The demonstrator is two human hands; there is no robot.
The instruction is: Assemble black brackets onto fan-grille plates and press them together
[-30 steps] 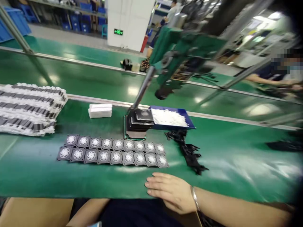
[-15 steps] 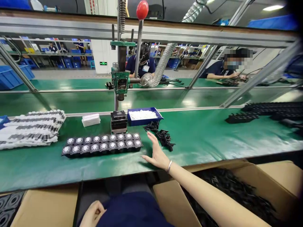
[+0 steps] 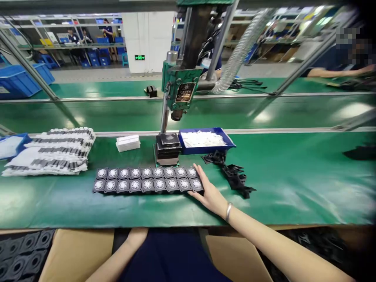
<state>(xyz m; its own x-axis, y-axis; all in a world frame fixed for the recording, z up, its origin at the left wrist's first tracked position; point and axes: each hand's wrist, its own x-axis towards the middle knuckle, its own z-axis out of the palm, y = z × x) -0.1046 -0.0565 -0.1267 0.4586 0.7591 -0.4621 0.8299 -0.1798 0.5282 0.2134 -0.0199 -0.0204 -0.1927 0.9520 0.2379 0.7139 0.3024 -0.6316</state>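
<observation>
My right hand [image 3: 210, 194] spans the right end of two rows of small black square cooling fans [image 3: 147, 184]. Its thumb lies along the near side and its fingers reach round the far corner. The fans stand tight together on the green bench, each with a white swirl-shaped centre facing up. Low in the view, my left hand [image 3: 138, 234] is by my lap at the bench edge; its fingers are hidden. Loose black plastic parts [image 3: 235, 176] lie to the right of my right hand. Behind the fans stands a press [image 3: 183, 92] over a black block [image 3: 168, 147].
A blue tray [image 3: 205, 150] of white pieces sits beside the press base. Stacked white and black strips [image 3: 58, 152] lie at left, near a white block [image 3: 128, 143]. Cardboard boxes [image 3: 79, 254] with black parts stand below the bench edge. Co-workers sit across the bench.
My right hand has moved from beside the fans onto their right end. My left hand has gone under the bench edge. The view has tilted down and come closer.
</observation>
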